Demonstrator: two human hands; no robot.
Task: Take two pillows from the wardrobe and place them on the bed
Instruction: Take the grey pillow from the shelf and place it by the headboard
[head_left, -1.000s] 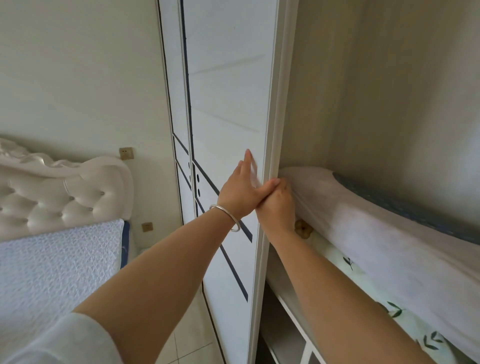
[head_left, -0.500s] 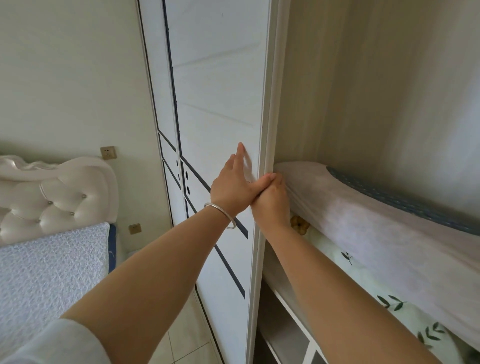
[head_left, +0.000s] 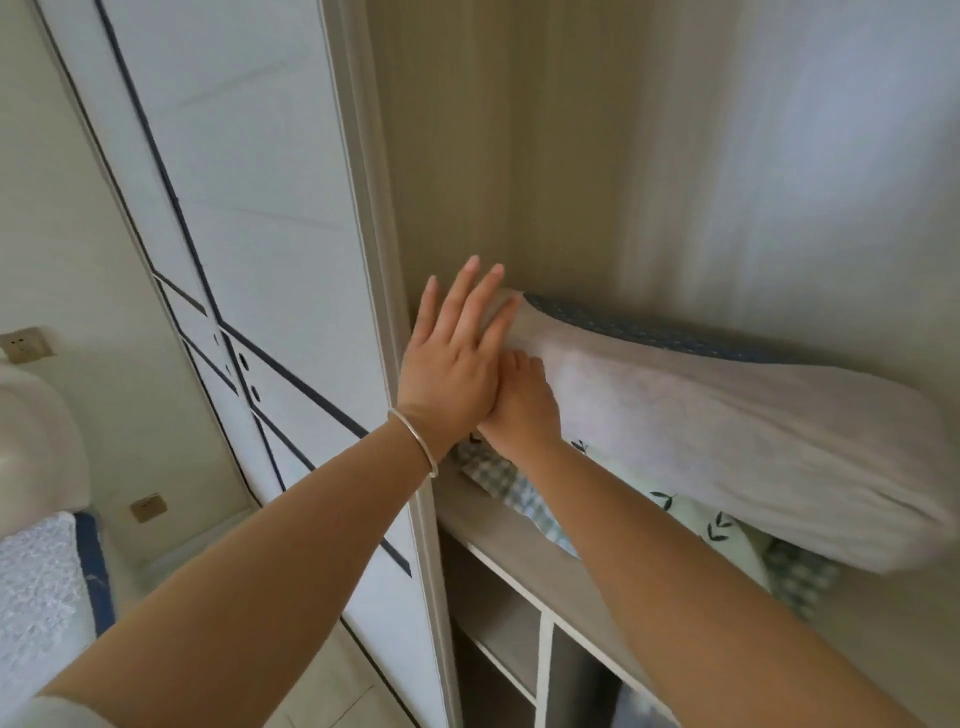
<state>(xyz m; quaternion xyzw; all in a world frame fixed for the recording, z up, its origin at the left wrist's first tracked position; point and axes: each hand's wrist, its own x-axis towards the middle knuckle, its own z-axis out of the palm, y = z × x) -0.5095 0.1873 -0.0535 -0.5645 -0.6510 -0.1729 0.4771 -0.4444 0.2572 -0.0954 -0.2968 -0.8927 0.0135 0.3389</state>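
Observation:
A long white pillow (head_left: 727, 431) with a blue top edge lies on the wardrobe shelf (head_left: 519, 540), on top of a leaf-print and checked pillow (head_left: 524, 488). My left hand (head_left: 452, 358), with a silver bracelet on the wrist, is flat and open against the white pillow's left end. My right hand (head_left: 524, 405) is under it, pressed against the pillow's front near the same end; its fingertips are hidden. The bed (head_left: 41, 582) shows at the lower left edge.
The white sliding wardrobe door (head_left: 249, 218) with dark blue lines stands pushed to the left. Lower open compartments (head_left: 498, 639) sit below the shelf. A padded white headboard (head_left: 36, 441) and wall sockets (head_left: 23, 345) are at the left.
My left hand has left the door edge and moved right onto the white pillow's end. The view has swung right, into the wardrobe. The right hand stays at the pillow.

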